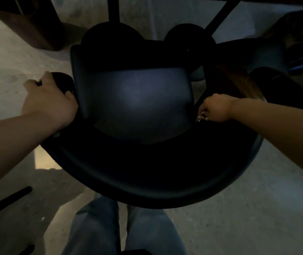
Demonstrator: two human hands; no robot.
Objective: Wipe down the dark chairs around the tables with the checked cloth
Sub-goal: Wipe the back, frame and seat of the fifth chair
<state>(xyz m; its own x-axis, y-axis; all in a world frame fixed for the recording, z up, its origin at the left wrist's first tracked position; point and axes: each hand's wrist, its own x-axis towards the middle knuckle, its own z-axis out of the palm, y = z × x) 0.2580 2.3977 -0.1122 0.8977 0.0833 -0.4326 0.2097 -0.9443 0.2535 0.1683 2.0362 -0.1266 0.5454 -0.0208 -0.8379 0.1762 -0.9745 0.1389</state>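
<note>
the person stood right behind the dark chair, looking straight down onto its seat, with their legs in jeans just behind the curved backrest. the left hand was curled over the chair's left arm where it meets the backrest, its grip closed around that edge; this looked like a bracing hold, there to keep the chair from sliding on the floor while the other side was worked.

the right hand sat on the chair's right arm with its fingers curled in, and a small pale scrap showed under its fingertips. that was probably the checked cloth, bunched tight inside the grip, though the light was too dim to read any pattern. holding it balled up like that would have put pressure on the narrow arm rather than spreading over the seat.

beyond the chair's front edge, the black legs of a table came down, with another chair just to the right of the first one. the surface itself was barely in view. judging from the hands, the wiping was on the arms of this chair, with the neighbouring chair not yet touched.
</note>
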